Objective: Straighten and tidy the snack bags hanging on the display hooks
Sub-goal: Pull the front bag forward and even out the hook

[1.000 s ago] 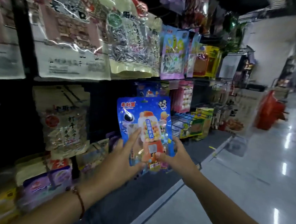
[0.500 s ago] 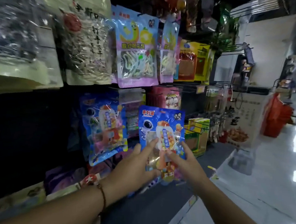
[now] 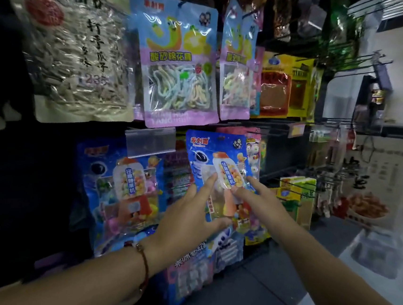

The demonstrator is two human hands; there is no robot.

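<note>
1. The blue candy bag (image 3: 216, 153) hung in the lower row of the display, just right of a matching blue bag (image 3: 128, 184) and below the pale marshmallow bags (image 3: 178, 71); its top edge tilted slightly, and the hook holding it was hidden.
2. Risk, as a judgement: a sideways push on the slick film could have slid the hang-hole off its hook, or swung the bag into its neighbour and left both crooked.
3. The left hand (image 3: 189, 215) lay against the bag's lower left, fingers straight and spread, thumb along the bottom (pressing rather than gripping).
4. The right hand (image 3: 259, 202) reached in from the right, fingers extended and touching the bag's middle, curled round nothing.
</note>
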